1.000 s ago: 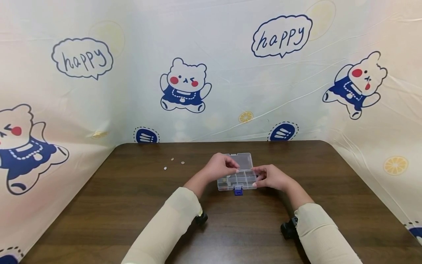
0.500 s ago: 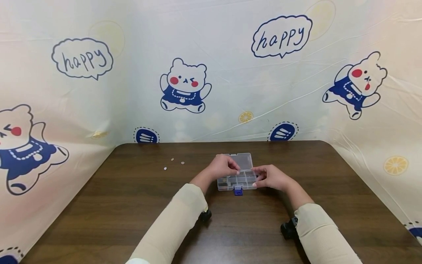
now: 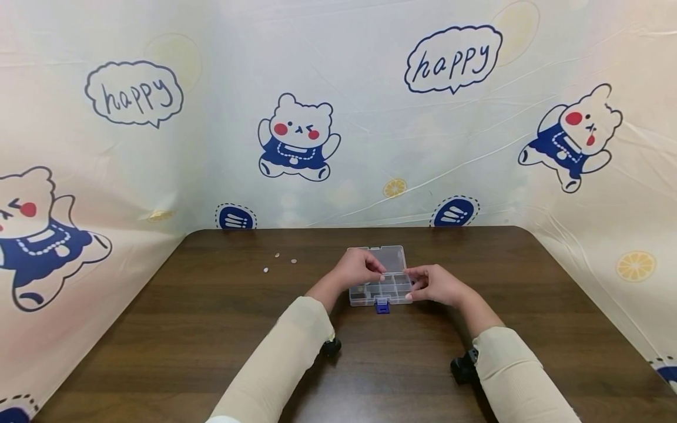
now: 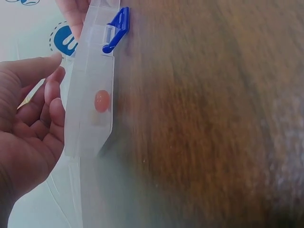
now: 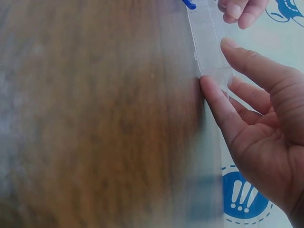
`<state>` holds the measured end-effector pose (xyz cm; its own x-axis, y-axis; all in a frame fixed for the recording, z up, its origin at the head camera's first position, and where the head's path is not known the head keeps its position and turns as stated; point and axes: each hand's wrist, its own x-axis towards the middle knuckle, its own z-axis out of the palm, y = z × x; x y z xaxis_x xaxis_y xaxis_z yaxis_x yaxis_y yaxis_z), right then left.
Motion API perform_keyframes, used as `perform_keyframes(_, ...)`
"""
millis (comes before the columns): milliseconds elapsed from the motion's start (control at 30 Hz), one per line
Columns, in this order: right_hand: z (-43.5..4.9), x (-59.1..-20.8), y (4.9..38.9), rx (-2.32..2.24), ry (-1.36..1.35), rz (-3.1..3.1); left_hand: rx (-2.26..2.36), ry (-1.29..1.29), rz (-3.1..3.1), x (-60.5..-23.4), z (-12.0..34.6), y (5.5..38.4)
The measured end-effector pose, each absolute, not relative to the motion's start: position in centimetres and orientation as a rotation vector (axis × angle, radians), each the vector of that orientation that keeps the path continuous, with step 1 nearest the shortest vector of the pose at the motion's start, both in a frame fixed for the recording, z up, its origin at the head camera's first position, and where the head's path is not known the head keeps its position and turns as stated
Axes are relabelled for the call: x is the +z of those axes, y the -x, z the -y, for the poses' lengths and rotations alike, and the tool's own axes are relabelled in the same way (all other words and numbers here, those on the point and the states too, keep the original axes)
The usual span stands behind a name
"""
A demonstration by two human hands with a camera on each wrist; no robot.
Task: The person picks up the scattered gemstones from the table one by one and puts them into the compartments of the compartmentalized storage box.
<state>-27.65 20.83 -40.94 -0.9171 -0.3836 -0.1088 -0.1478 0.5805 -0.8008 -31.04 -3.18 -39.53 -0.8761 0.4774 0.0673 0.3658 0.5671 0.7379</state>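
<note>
A clear plastic compartment box (image 3: 396,288) lies on the table, its lid (image 3: 392,258) raised at the back and a blue latch (image 3: 382,308) hanging at the front. Over the box's left part is my left hand (image 3: 358,267), fingers curled and thumb near the index fingertip. Whether a small thing is between those fingertips is hidden. My right hand (image 3: 441,286) holds the box's right end, thumb above and a finger against its lower edge in the right wrist view. A reddish oval piece (image 4: 102,101) shows through the box's wall in the left wrist view.
Three small pale pieces, one white (image 3: 266,270), one near the back (image 3: 277,255) and one to its right (image 3: 294,261), lie left of the box on the brown table (image 3: 211,329). A printed cloth (image 3: 359,129) hangs behind the table.
My left forearm and hand have shifted slightly to the right over the box, mostly in the first half second. The right hand and box stay in place.
</note>
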Motion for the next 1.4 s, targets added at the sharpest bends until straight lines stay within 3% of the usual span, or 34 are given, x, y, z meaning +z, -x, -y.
perform_keyframes(1400, -20.8, -41.0, 27.7, -1.244, 0.429, -2.557, 1.25, -0.732, -2.692, -38.3, 6.9, 29.2)
